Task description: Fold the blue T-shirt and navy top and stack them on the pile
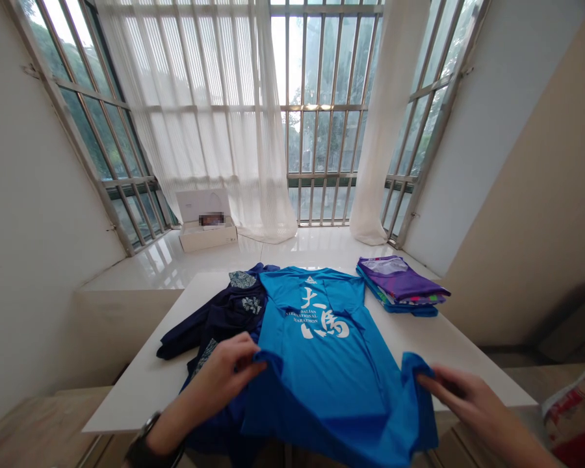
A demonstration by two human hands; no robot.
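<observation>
blue tee (341, 364): on table (136, 396), print up, collar twd far edge, hem raised over near edge
l. hand (227, 365): fingers pinching hem's l. side
r. hand (461, 390): fingers pinching r. side
folded stack (402, 281): far r. corner
step: prob. hem lifted & spread
next move: prob. calls for level grips, even tension

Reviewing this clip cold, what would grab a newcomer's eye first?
Probably the bright blue T-shirt with white lettering, spread on the white table, its near edge lifted by the left hand and right hand. Next, the folded stack topped with purple on the table's right, and the barred window behind.
</observation>
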